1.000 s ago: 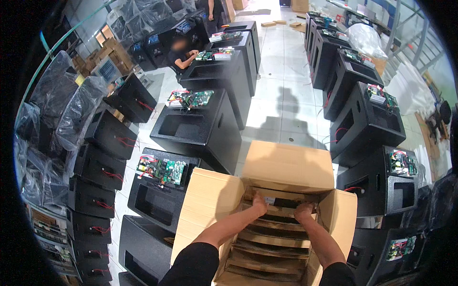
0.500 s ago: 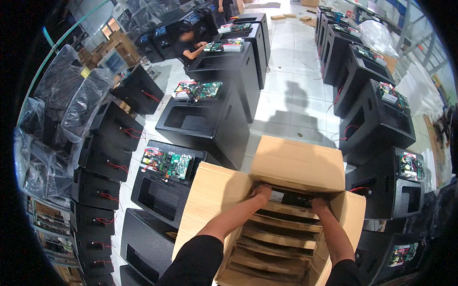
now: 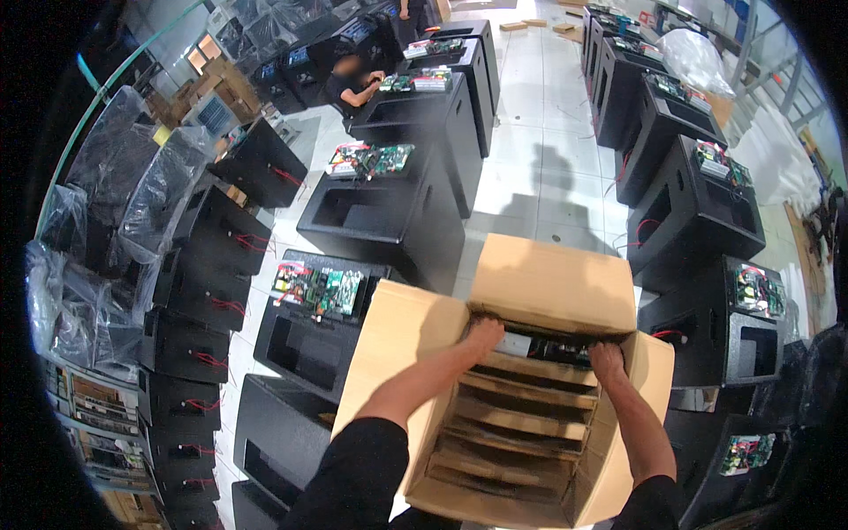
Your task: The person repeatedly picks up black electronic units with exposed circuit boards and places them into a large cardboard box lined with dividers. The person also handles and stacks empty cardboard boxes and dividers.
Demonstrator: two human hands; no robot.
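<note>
In front of me stands an open cardboard box [image 3: 424, 309] with its flaps folded out. Cardboard dividers [image 3: 521, 406] split its inside into several narrow slots. In the farthest slot sits an electronic module [image 3: 549, 349], silver on its left part and black on the right. My left hand [image 3: 486, 335] is closed round the module's left end, at the box's far left corner. At the other end, my right hand [image 3: 607, 360] has its fingers curled round the right edge. Both sets of fingertips are partly hidden.
Black speaker cabinets [image 3: 389, 203] line the left, several with green circuit boards [image 3: 320, 287] on top. Another row of cabinets [image 3: 698, 203] stands at right. A person [image 3: 355, 88] works on a board at far left. Tiled floor [image 3: 521, 150] runs between the rows.
Both hands have risen a little out of the far slot, and more of the module shows between them. The view has shifted slightly.
</note>
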